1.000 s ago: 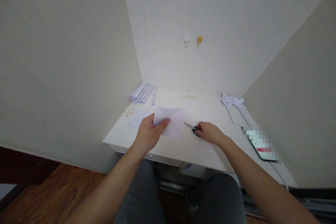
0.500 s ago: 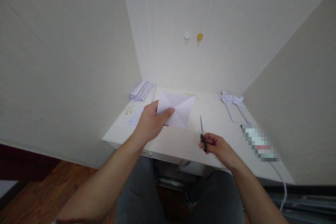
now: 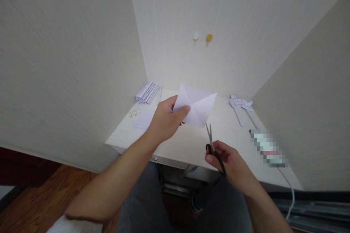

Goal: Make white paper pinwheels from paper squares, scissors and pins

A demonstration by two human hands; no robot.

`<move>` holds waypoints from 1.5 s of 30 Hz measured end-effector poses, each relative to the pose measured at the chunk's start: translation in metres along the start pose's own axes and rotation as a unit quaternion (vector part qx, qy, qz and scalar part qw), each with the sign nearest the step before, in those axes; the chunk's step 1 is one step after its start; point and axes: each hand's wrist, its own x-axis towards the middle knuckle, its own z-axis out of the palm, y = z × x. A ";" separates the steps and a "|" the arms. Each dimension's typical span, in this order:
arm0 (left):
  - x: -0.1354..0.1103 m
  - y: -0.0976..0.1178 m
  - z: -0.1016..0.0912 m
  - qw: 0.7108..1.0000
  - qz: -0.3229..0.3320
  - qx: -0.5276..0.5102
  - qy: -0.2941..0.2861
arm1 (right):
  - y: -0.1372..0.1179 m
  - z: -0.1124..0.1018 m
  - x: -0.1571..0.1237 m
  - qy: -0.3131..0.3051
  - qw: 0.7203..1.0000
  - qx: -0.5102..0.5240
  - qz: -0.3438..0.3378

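Observation:
Above the white desk, my left hand (image 3: 168,118) pinches a square sheet of white paper (image 3: 202,102) at its left side, thumb on top. Diagonal creases cross at the middle of the sheet. My right hand (image 3: 228,162) holds a pair of scissors (image 3: 214,149) with black handles. Their blades are parted and point up toward the sheet's lower corner, which lies just above the tips; whether they touch I cannot tell.
Rolled paper sticks (image 3: 147,93) lie at the back left, near small pale pieces (image 3: 134,113) and flat paper sheets (image 3: 143,119). Folded paper pinwheels (image 3: 237,102) on sticks rest at the back right. A blurred-out phone-like device (image 3: 266,147) with a white cable (image 3: 292,193) lies at the right.
The paper in my left hand has moved right and slightly up, turning a little. The scissors in my right hand have opened and now lie closer to the paper.

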 end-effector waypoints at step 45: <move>-0.003 0.010 0.003 0.994 -0.013 0.108 -0.023 | -0.013 0.003 -0.010 -0.038 0.997 0.065 0.036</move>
